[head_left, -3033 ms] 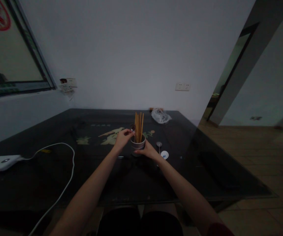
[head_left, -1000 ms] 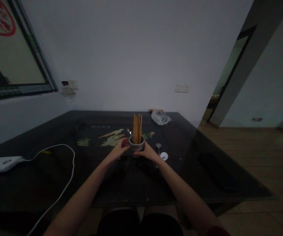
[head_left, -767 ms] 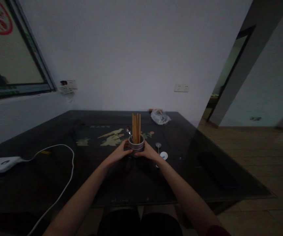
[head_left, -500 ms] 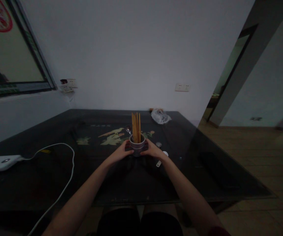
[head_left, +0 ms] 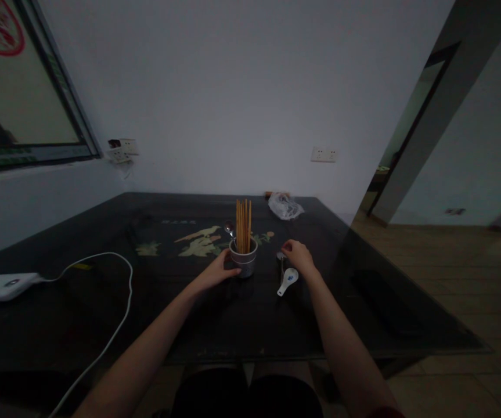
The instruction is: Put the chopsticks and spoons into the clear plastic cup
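Observation:
A grey cup (head_left: 244, 267) stands upright on the dark table, full of wooden chopsticks (head_left: 244, 226) and with a metal spoon (head_left: 229, 228) leaning out at its left. My left hand (head_left: 219, 271) is curled around the cup's left side, thumb at the front. To the right of the cup, a second metal spoon (head_left: 282, 266) lies on the table. The fingers of my right hand (head_left: 299, 255) are bent together at its bowl and pinch its edge. Just in front lies a white ceramic spoon (head_left: 288, 280) with a blue mark, apart from the hand.
A crumpled clear plastic bag (head_left: 284, 206) lies near the wall. On the left, a white device (head_left: 4, 288) has a white cable (head_left: 129, 290) looping over the table (head_left: 233, 334). A dark flat object (head_left: 385, 302) rests at the right. A bird-and-flower picture decorates the tabletop.
My right hand has left the cup and moved right to the metal spoon on the table, uncovering the ceramic spoon. My left hand stays on the cup.

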`<state>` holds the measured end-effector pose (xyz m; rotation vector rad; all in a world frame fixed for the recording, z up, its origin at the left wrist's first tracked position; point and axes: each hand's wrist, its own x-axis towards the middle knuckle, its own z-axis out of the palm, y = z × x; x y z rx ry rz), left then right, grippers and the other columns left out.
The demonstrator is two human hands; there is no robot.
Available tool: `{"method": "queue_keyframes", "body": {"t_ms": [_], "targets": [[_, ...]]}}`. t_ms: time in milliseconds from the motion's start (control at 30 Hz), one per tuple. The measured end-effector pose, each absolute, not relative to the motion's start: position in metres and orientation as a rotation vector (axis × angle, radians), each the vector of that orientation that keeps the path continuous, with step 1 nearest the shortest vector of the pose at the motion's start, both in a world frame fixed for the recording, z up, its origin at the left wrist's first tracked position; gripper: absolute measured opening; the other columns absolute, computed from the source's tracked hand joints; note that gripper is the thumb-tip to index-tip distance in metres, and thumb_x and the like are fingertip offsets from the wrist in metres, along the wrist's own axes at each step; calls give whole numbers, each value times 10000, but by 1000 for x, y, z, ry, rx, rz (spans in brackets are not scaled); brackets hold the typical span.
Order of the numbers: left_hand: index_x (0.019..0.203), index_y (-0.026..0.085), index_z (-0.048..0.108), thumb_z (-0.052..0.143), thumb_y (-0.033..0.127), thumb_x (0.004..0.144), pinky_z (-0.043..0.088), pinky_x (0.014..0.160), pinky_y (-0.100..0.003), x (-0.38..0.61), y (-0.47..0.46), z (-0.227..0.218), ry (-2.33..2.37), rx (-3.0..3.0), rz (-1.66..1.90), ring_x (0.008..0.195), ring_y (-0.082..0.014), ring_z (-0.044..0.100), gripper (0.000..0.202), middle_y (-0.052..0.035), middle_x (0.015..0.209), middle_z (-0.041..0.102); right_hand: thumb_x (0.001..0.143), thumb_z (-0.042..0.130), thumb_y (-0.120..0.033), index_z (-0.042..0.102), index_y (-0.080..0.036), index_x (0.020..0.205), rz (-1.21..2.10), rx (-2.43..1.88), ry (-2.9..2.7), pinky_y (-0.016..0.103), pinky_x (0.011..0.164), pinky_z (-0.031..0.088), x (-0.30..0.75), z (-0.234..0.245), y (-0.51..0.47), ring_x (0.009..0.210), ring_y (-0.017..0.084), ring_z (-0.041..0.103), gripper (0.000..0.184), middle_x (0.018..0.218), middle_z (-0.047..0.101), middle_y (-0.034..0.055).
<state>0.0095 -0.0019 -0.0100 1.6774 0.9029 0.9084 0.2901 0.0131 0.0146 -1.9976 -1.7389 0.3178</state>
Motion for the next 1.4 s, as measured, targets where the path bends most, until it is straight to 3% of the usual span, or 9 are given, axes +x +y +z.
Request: {"method": "queue_keyframes", "body": {"t_ms": [233,467,667,967,1200,1400], "targets": [[1230,144,444,748,315,664,415,1000,-466,15,-5,-9,964,1691,948,1181,-286,521,665,-172,1297,516,788,553,-575,684,-168,867,206,-2291,-1856,330,751,438,284,15,0,965,273,638,435,980,689,146],[1251,131,424,768,319,637,358,1043,-474,20,-5,-13,1040,1774,1033,1200,-289,505,728,-180,1296,518,789,591,-453,689,-168,950,182,-2377,-1935,363,825,423,275,12,0,1029,281,625,342,1019,692,149],[1228,123,450,773,333,628,358,1036,-462,23,-8,-14,1100,1817,1067,1189,-292,508,713,-171,1273,537,823,520,-312,675,-133,998,144,-2376,-1912,368,833,416,269,11,-1,1023,285,629,295,1058,680,171],[1222,153,456,783,354,607,377,1004,-457,29,-7,-25,1114,1837,1154,1167,-292,523,725,-146,1244,559,834,512,-329,680,-141,965,112,-2370,-1874,339,815,421,265,13,0,982,261,646,284,1021,691,164],[1206,135,465,758,370,642,393,988,-444,29,-8,-23,1142,1861,1128,1151,-289,535,678,-158,1236,565,833,485,-348,664,-198,784,164,-1997,-1665,248,639,398,270,13,8,778,191,648,239,810,697,72],[1200,132,468,753,350,648,395,984,-440,29,-7,-24,1114,1867,1139,1142,-286,538,658,-155,1224,573,754,544,-452,606,-154,719,323,-1419,-1385,221,531,368,270,19,11,561,133,525,306,598,582,8]]}}
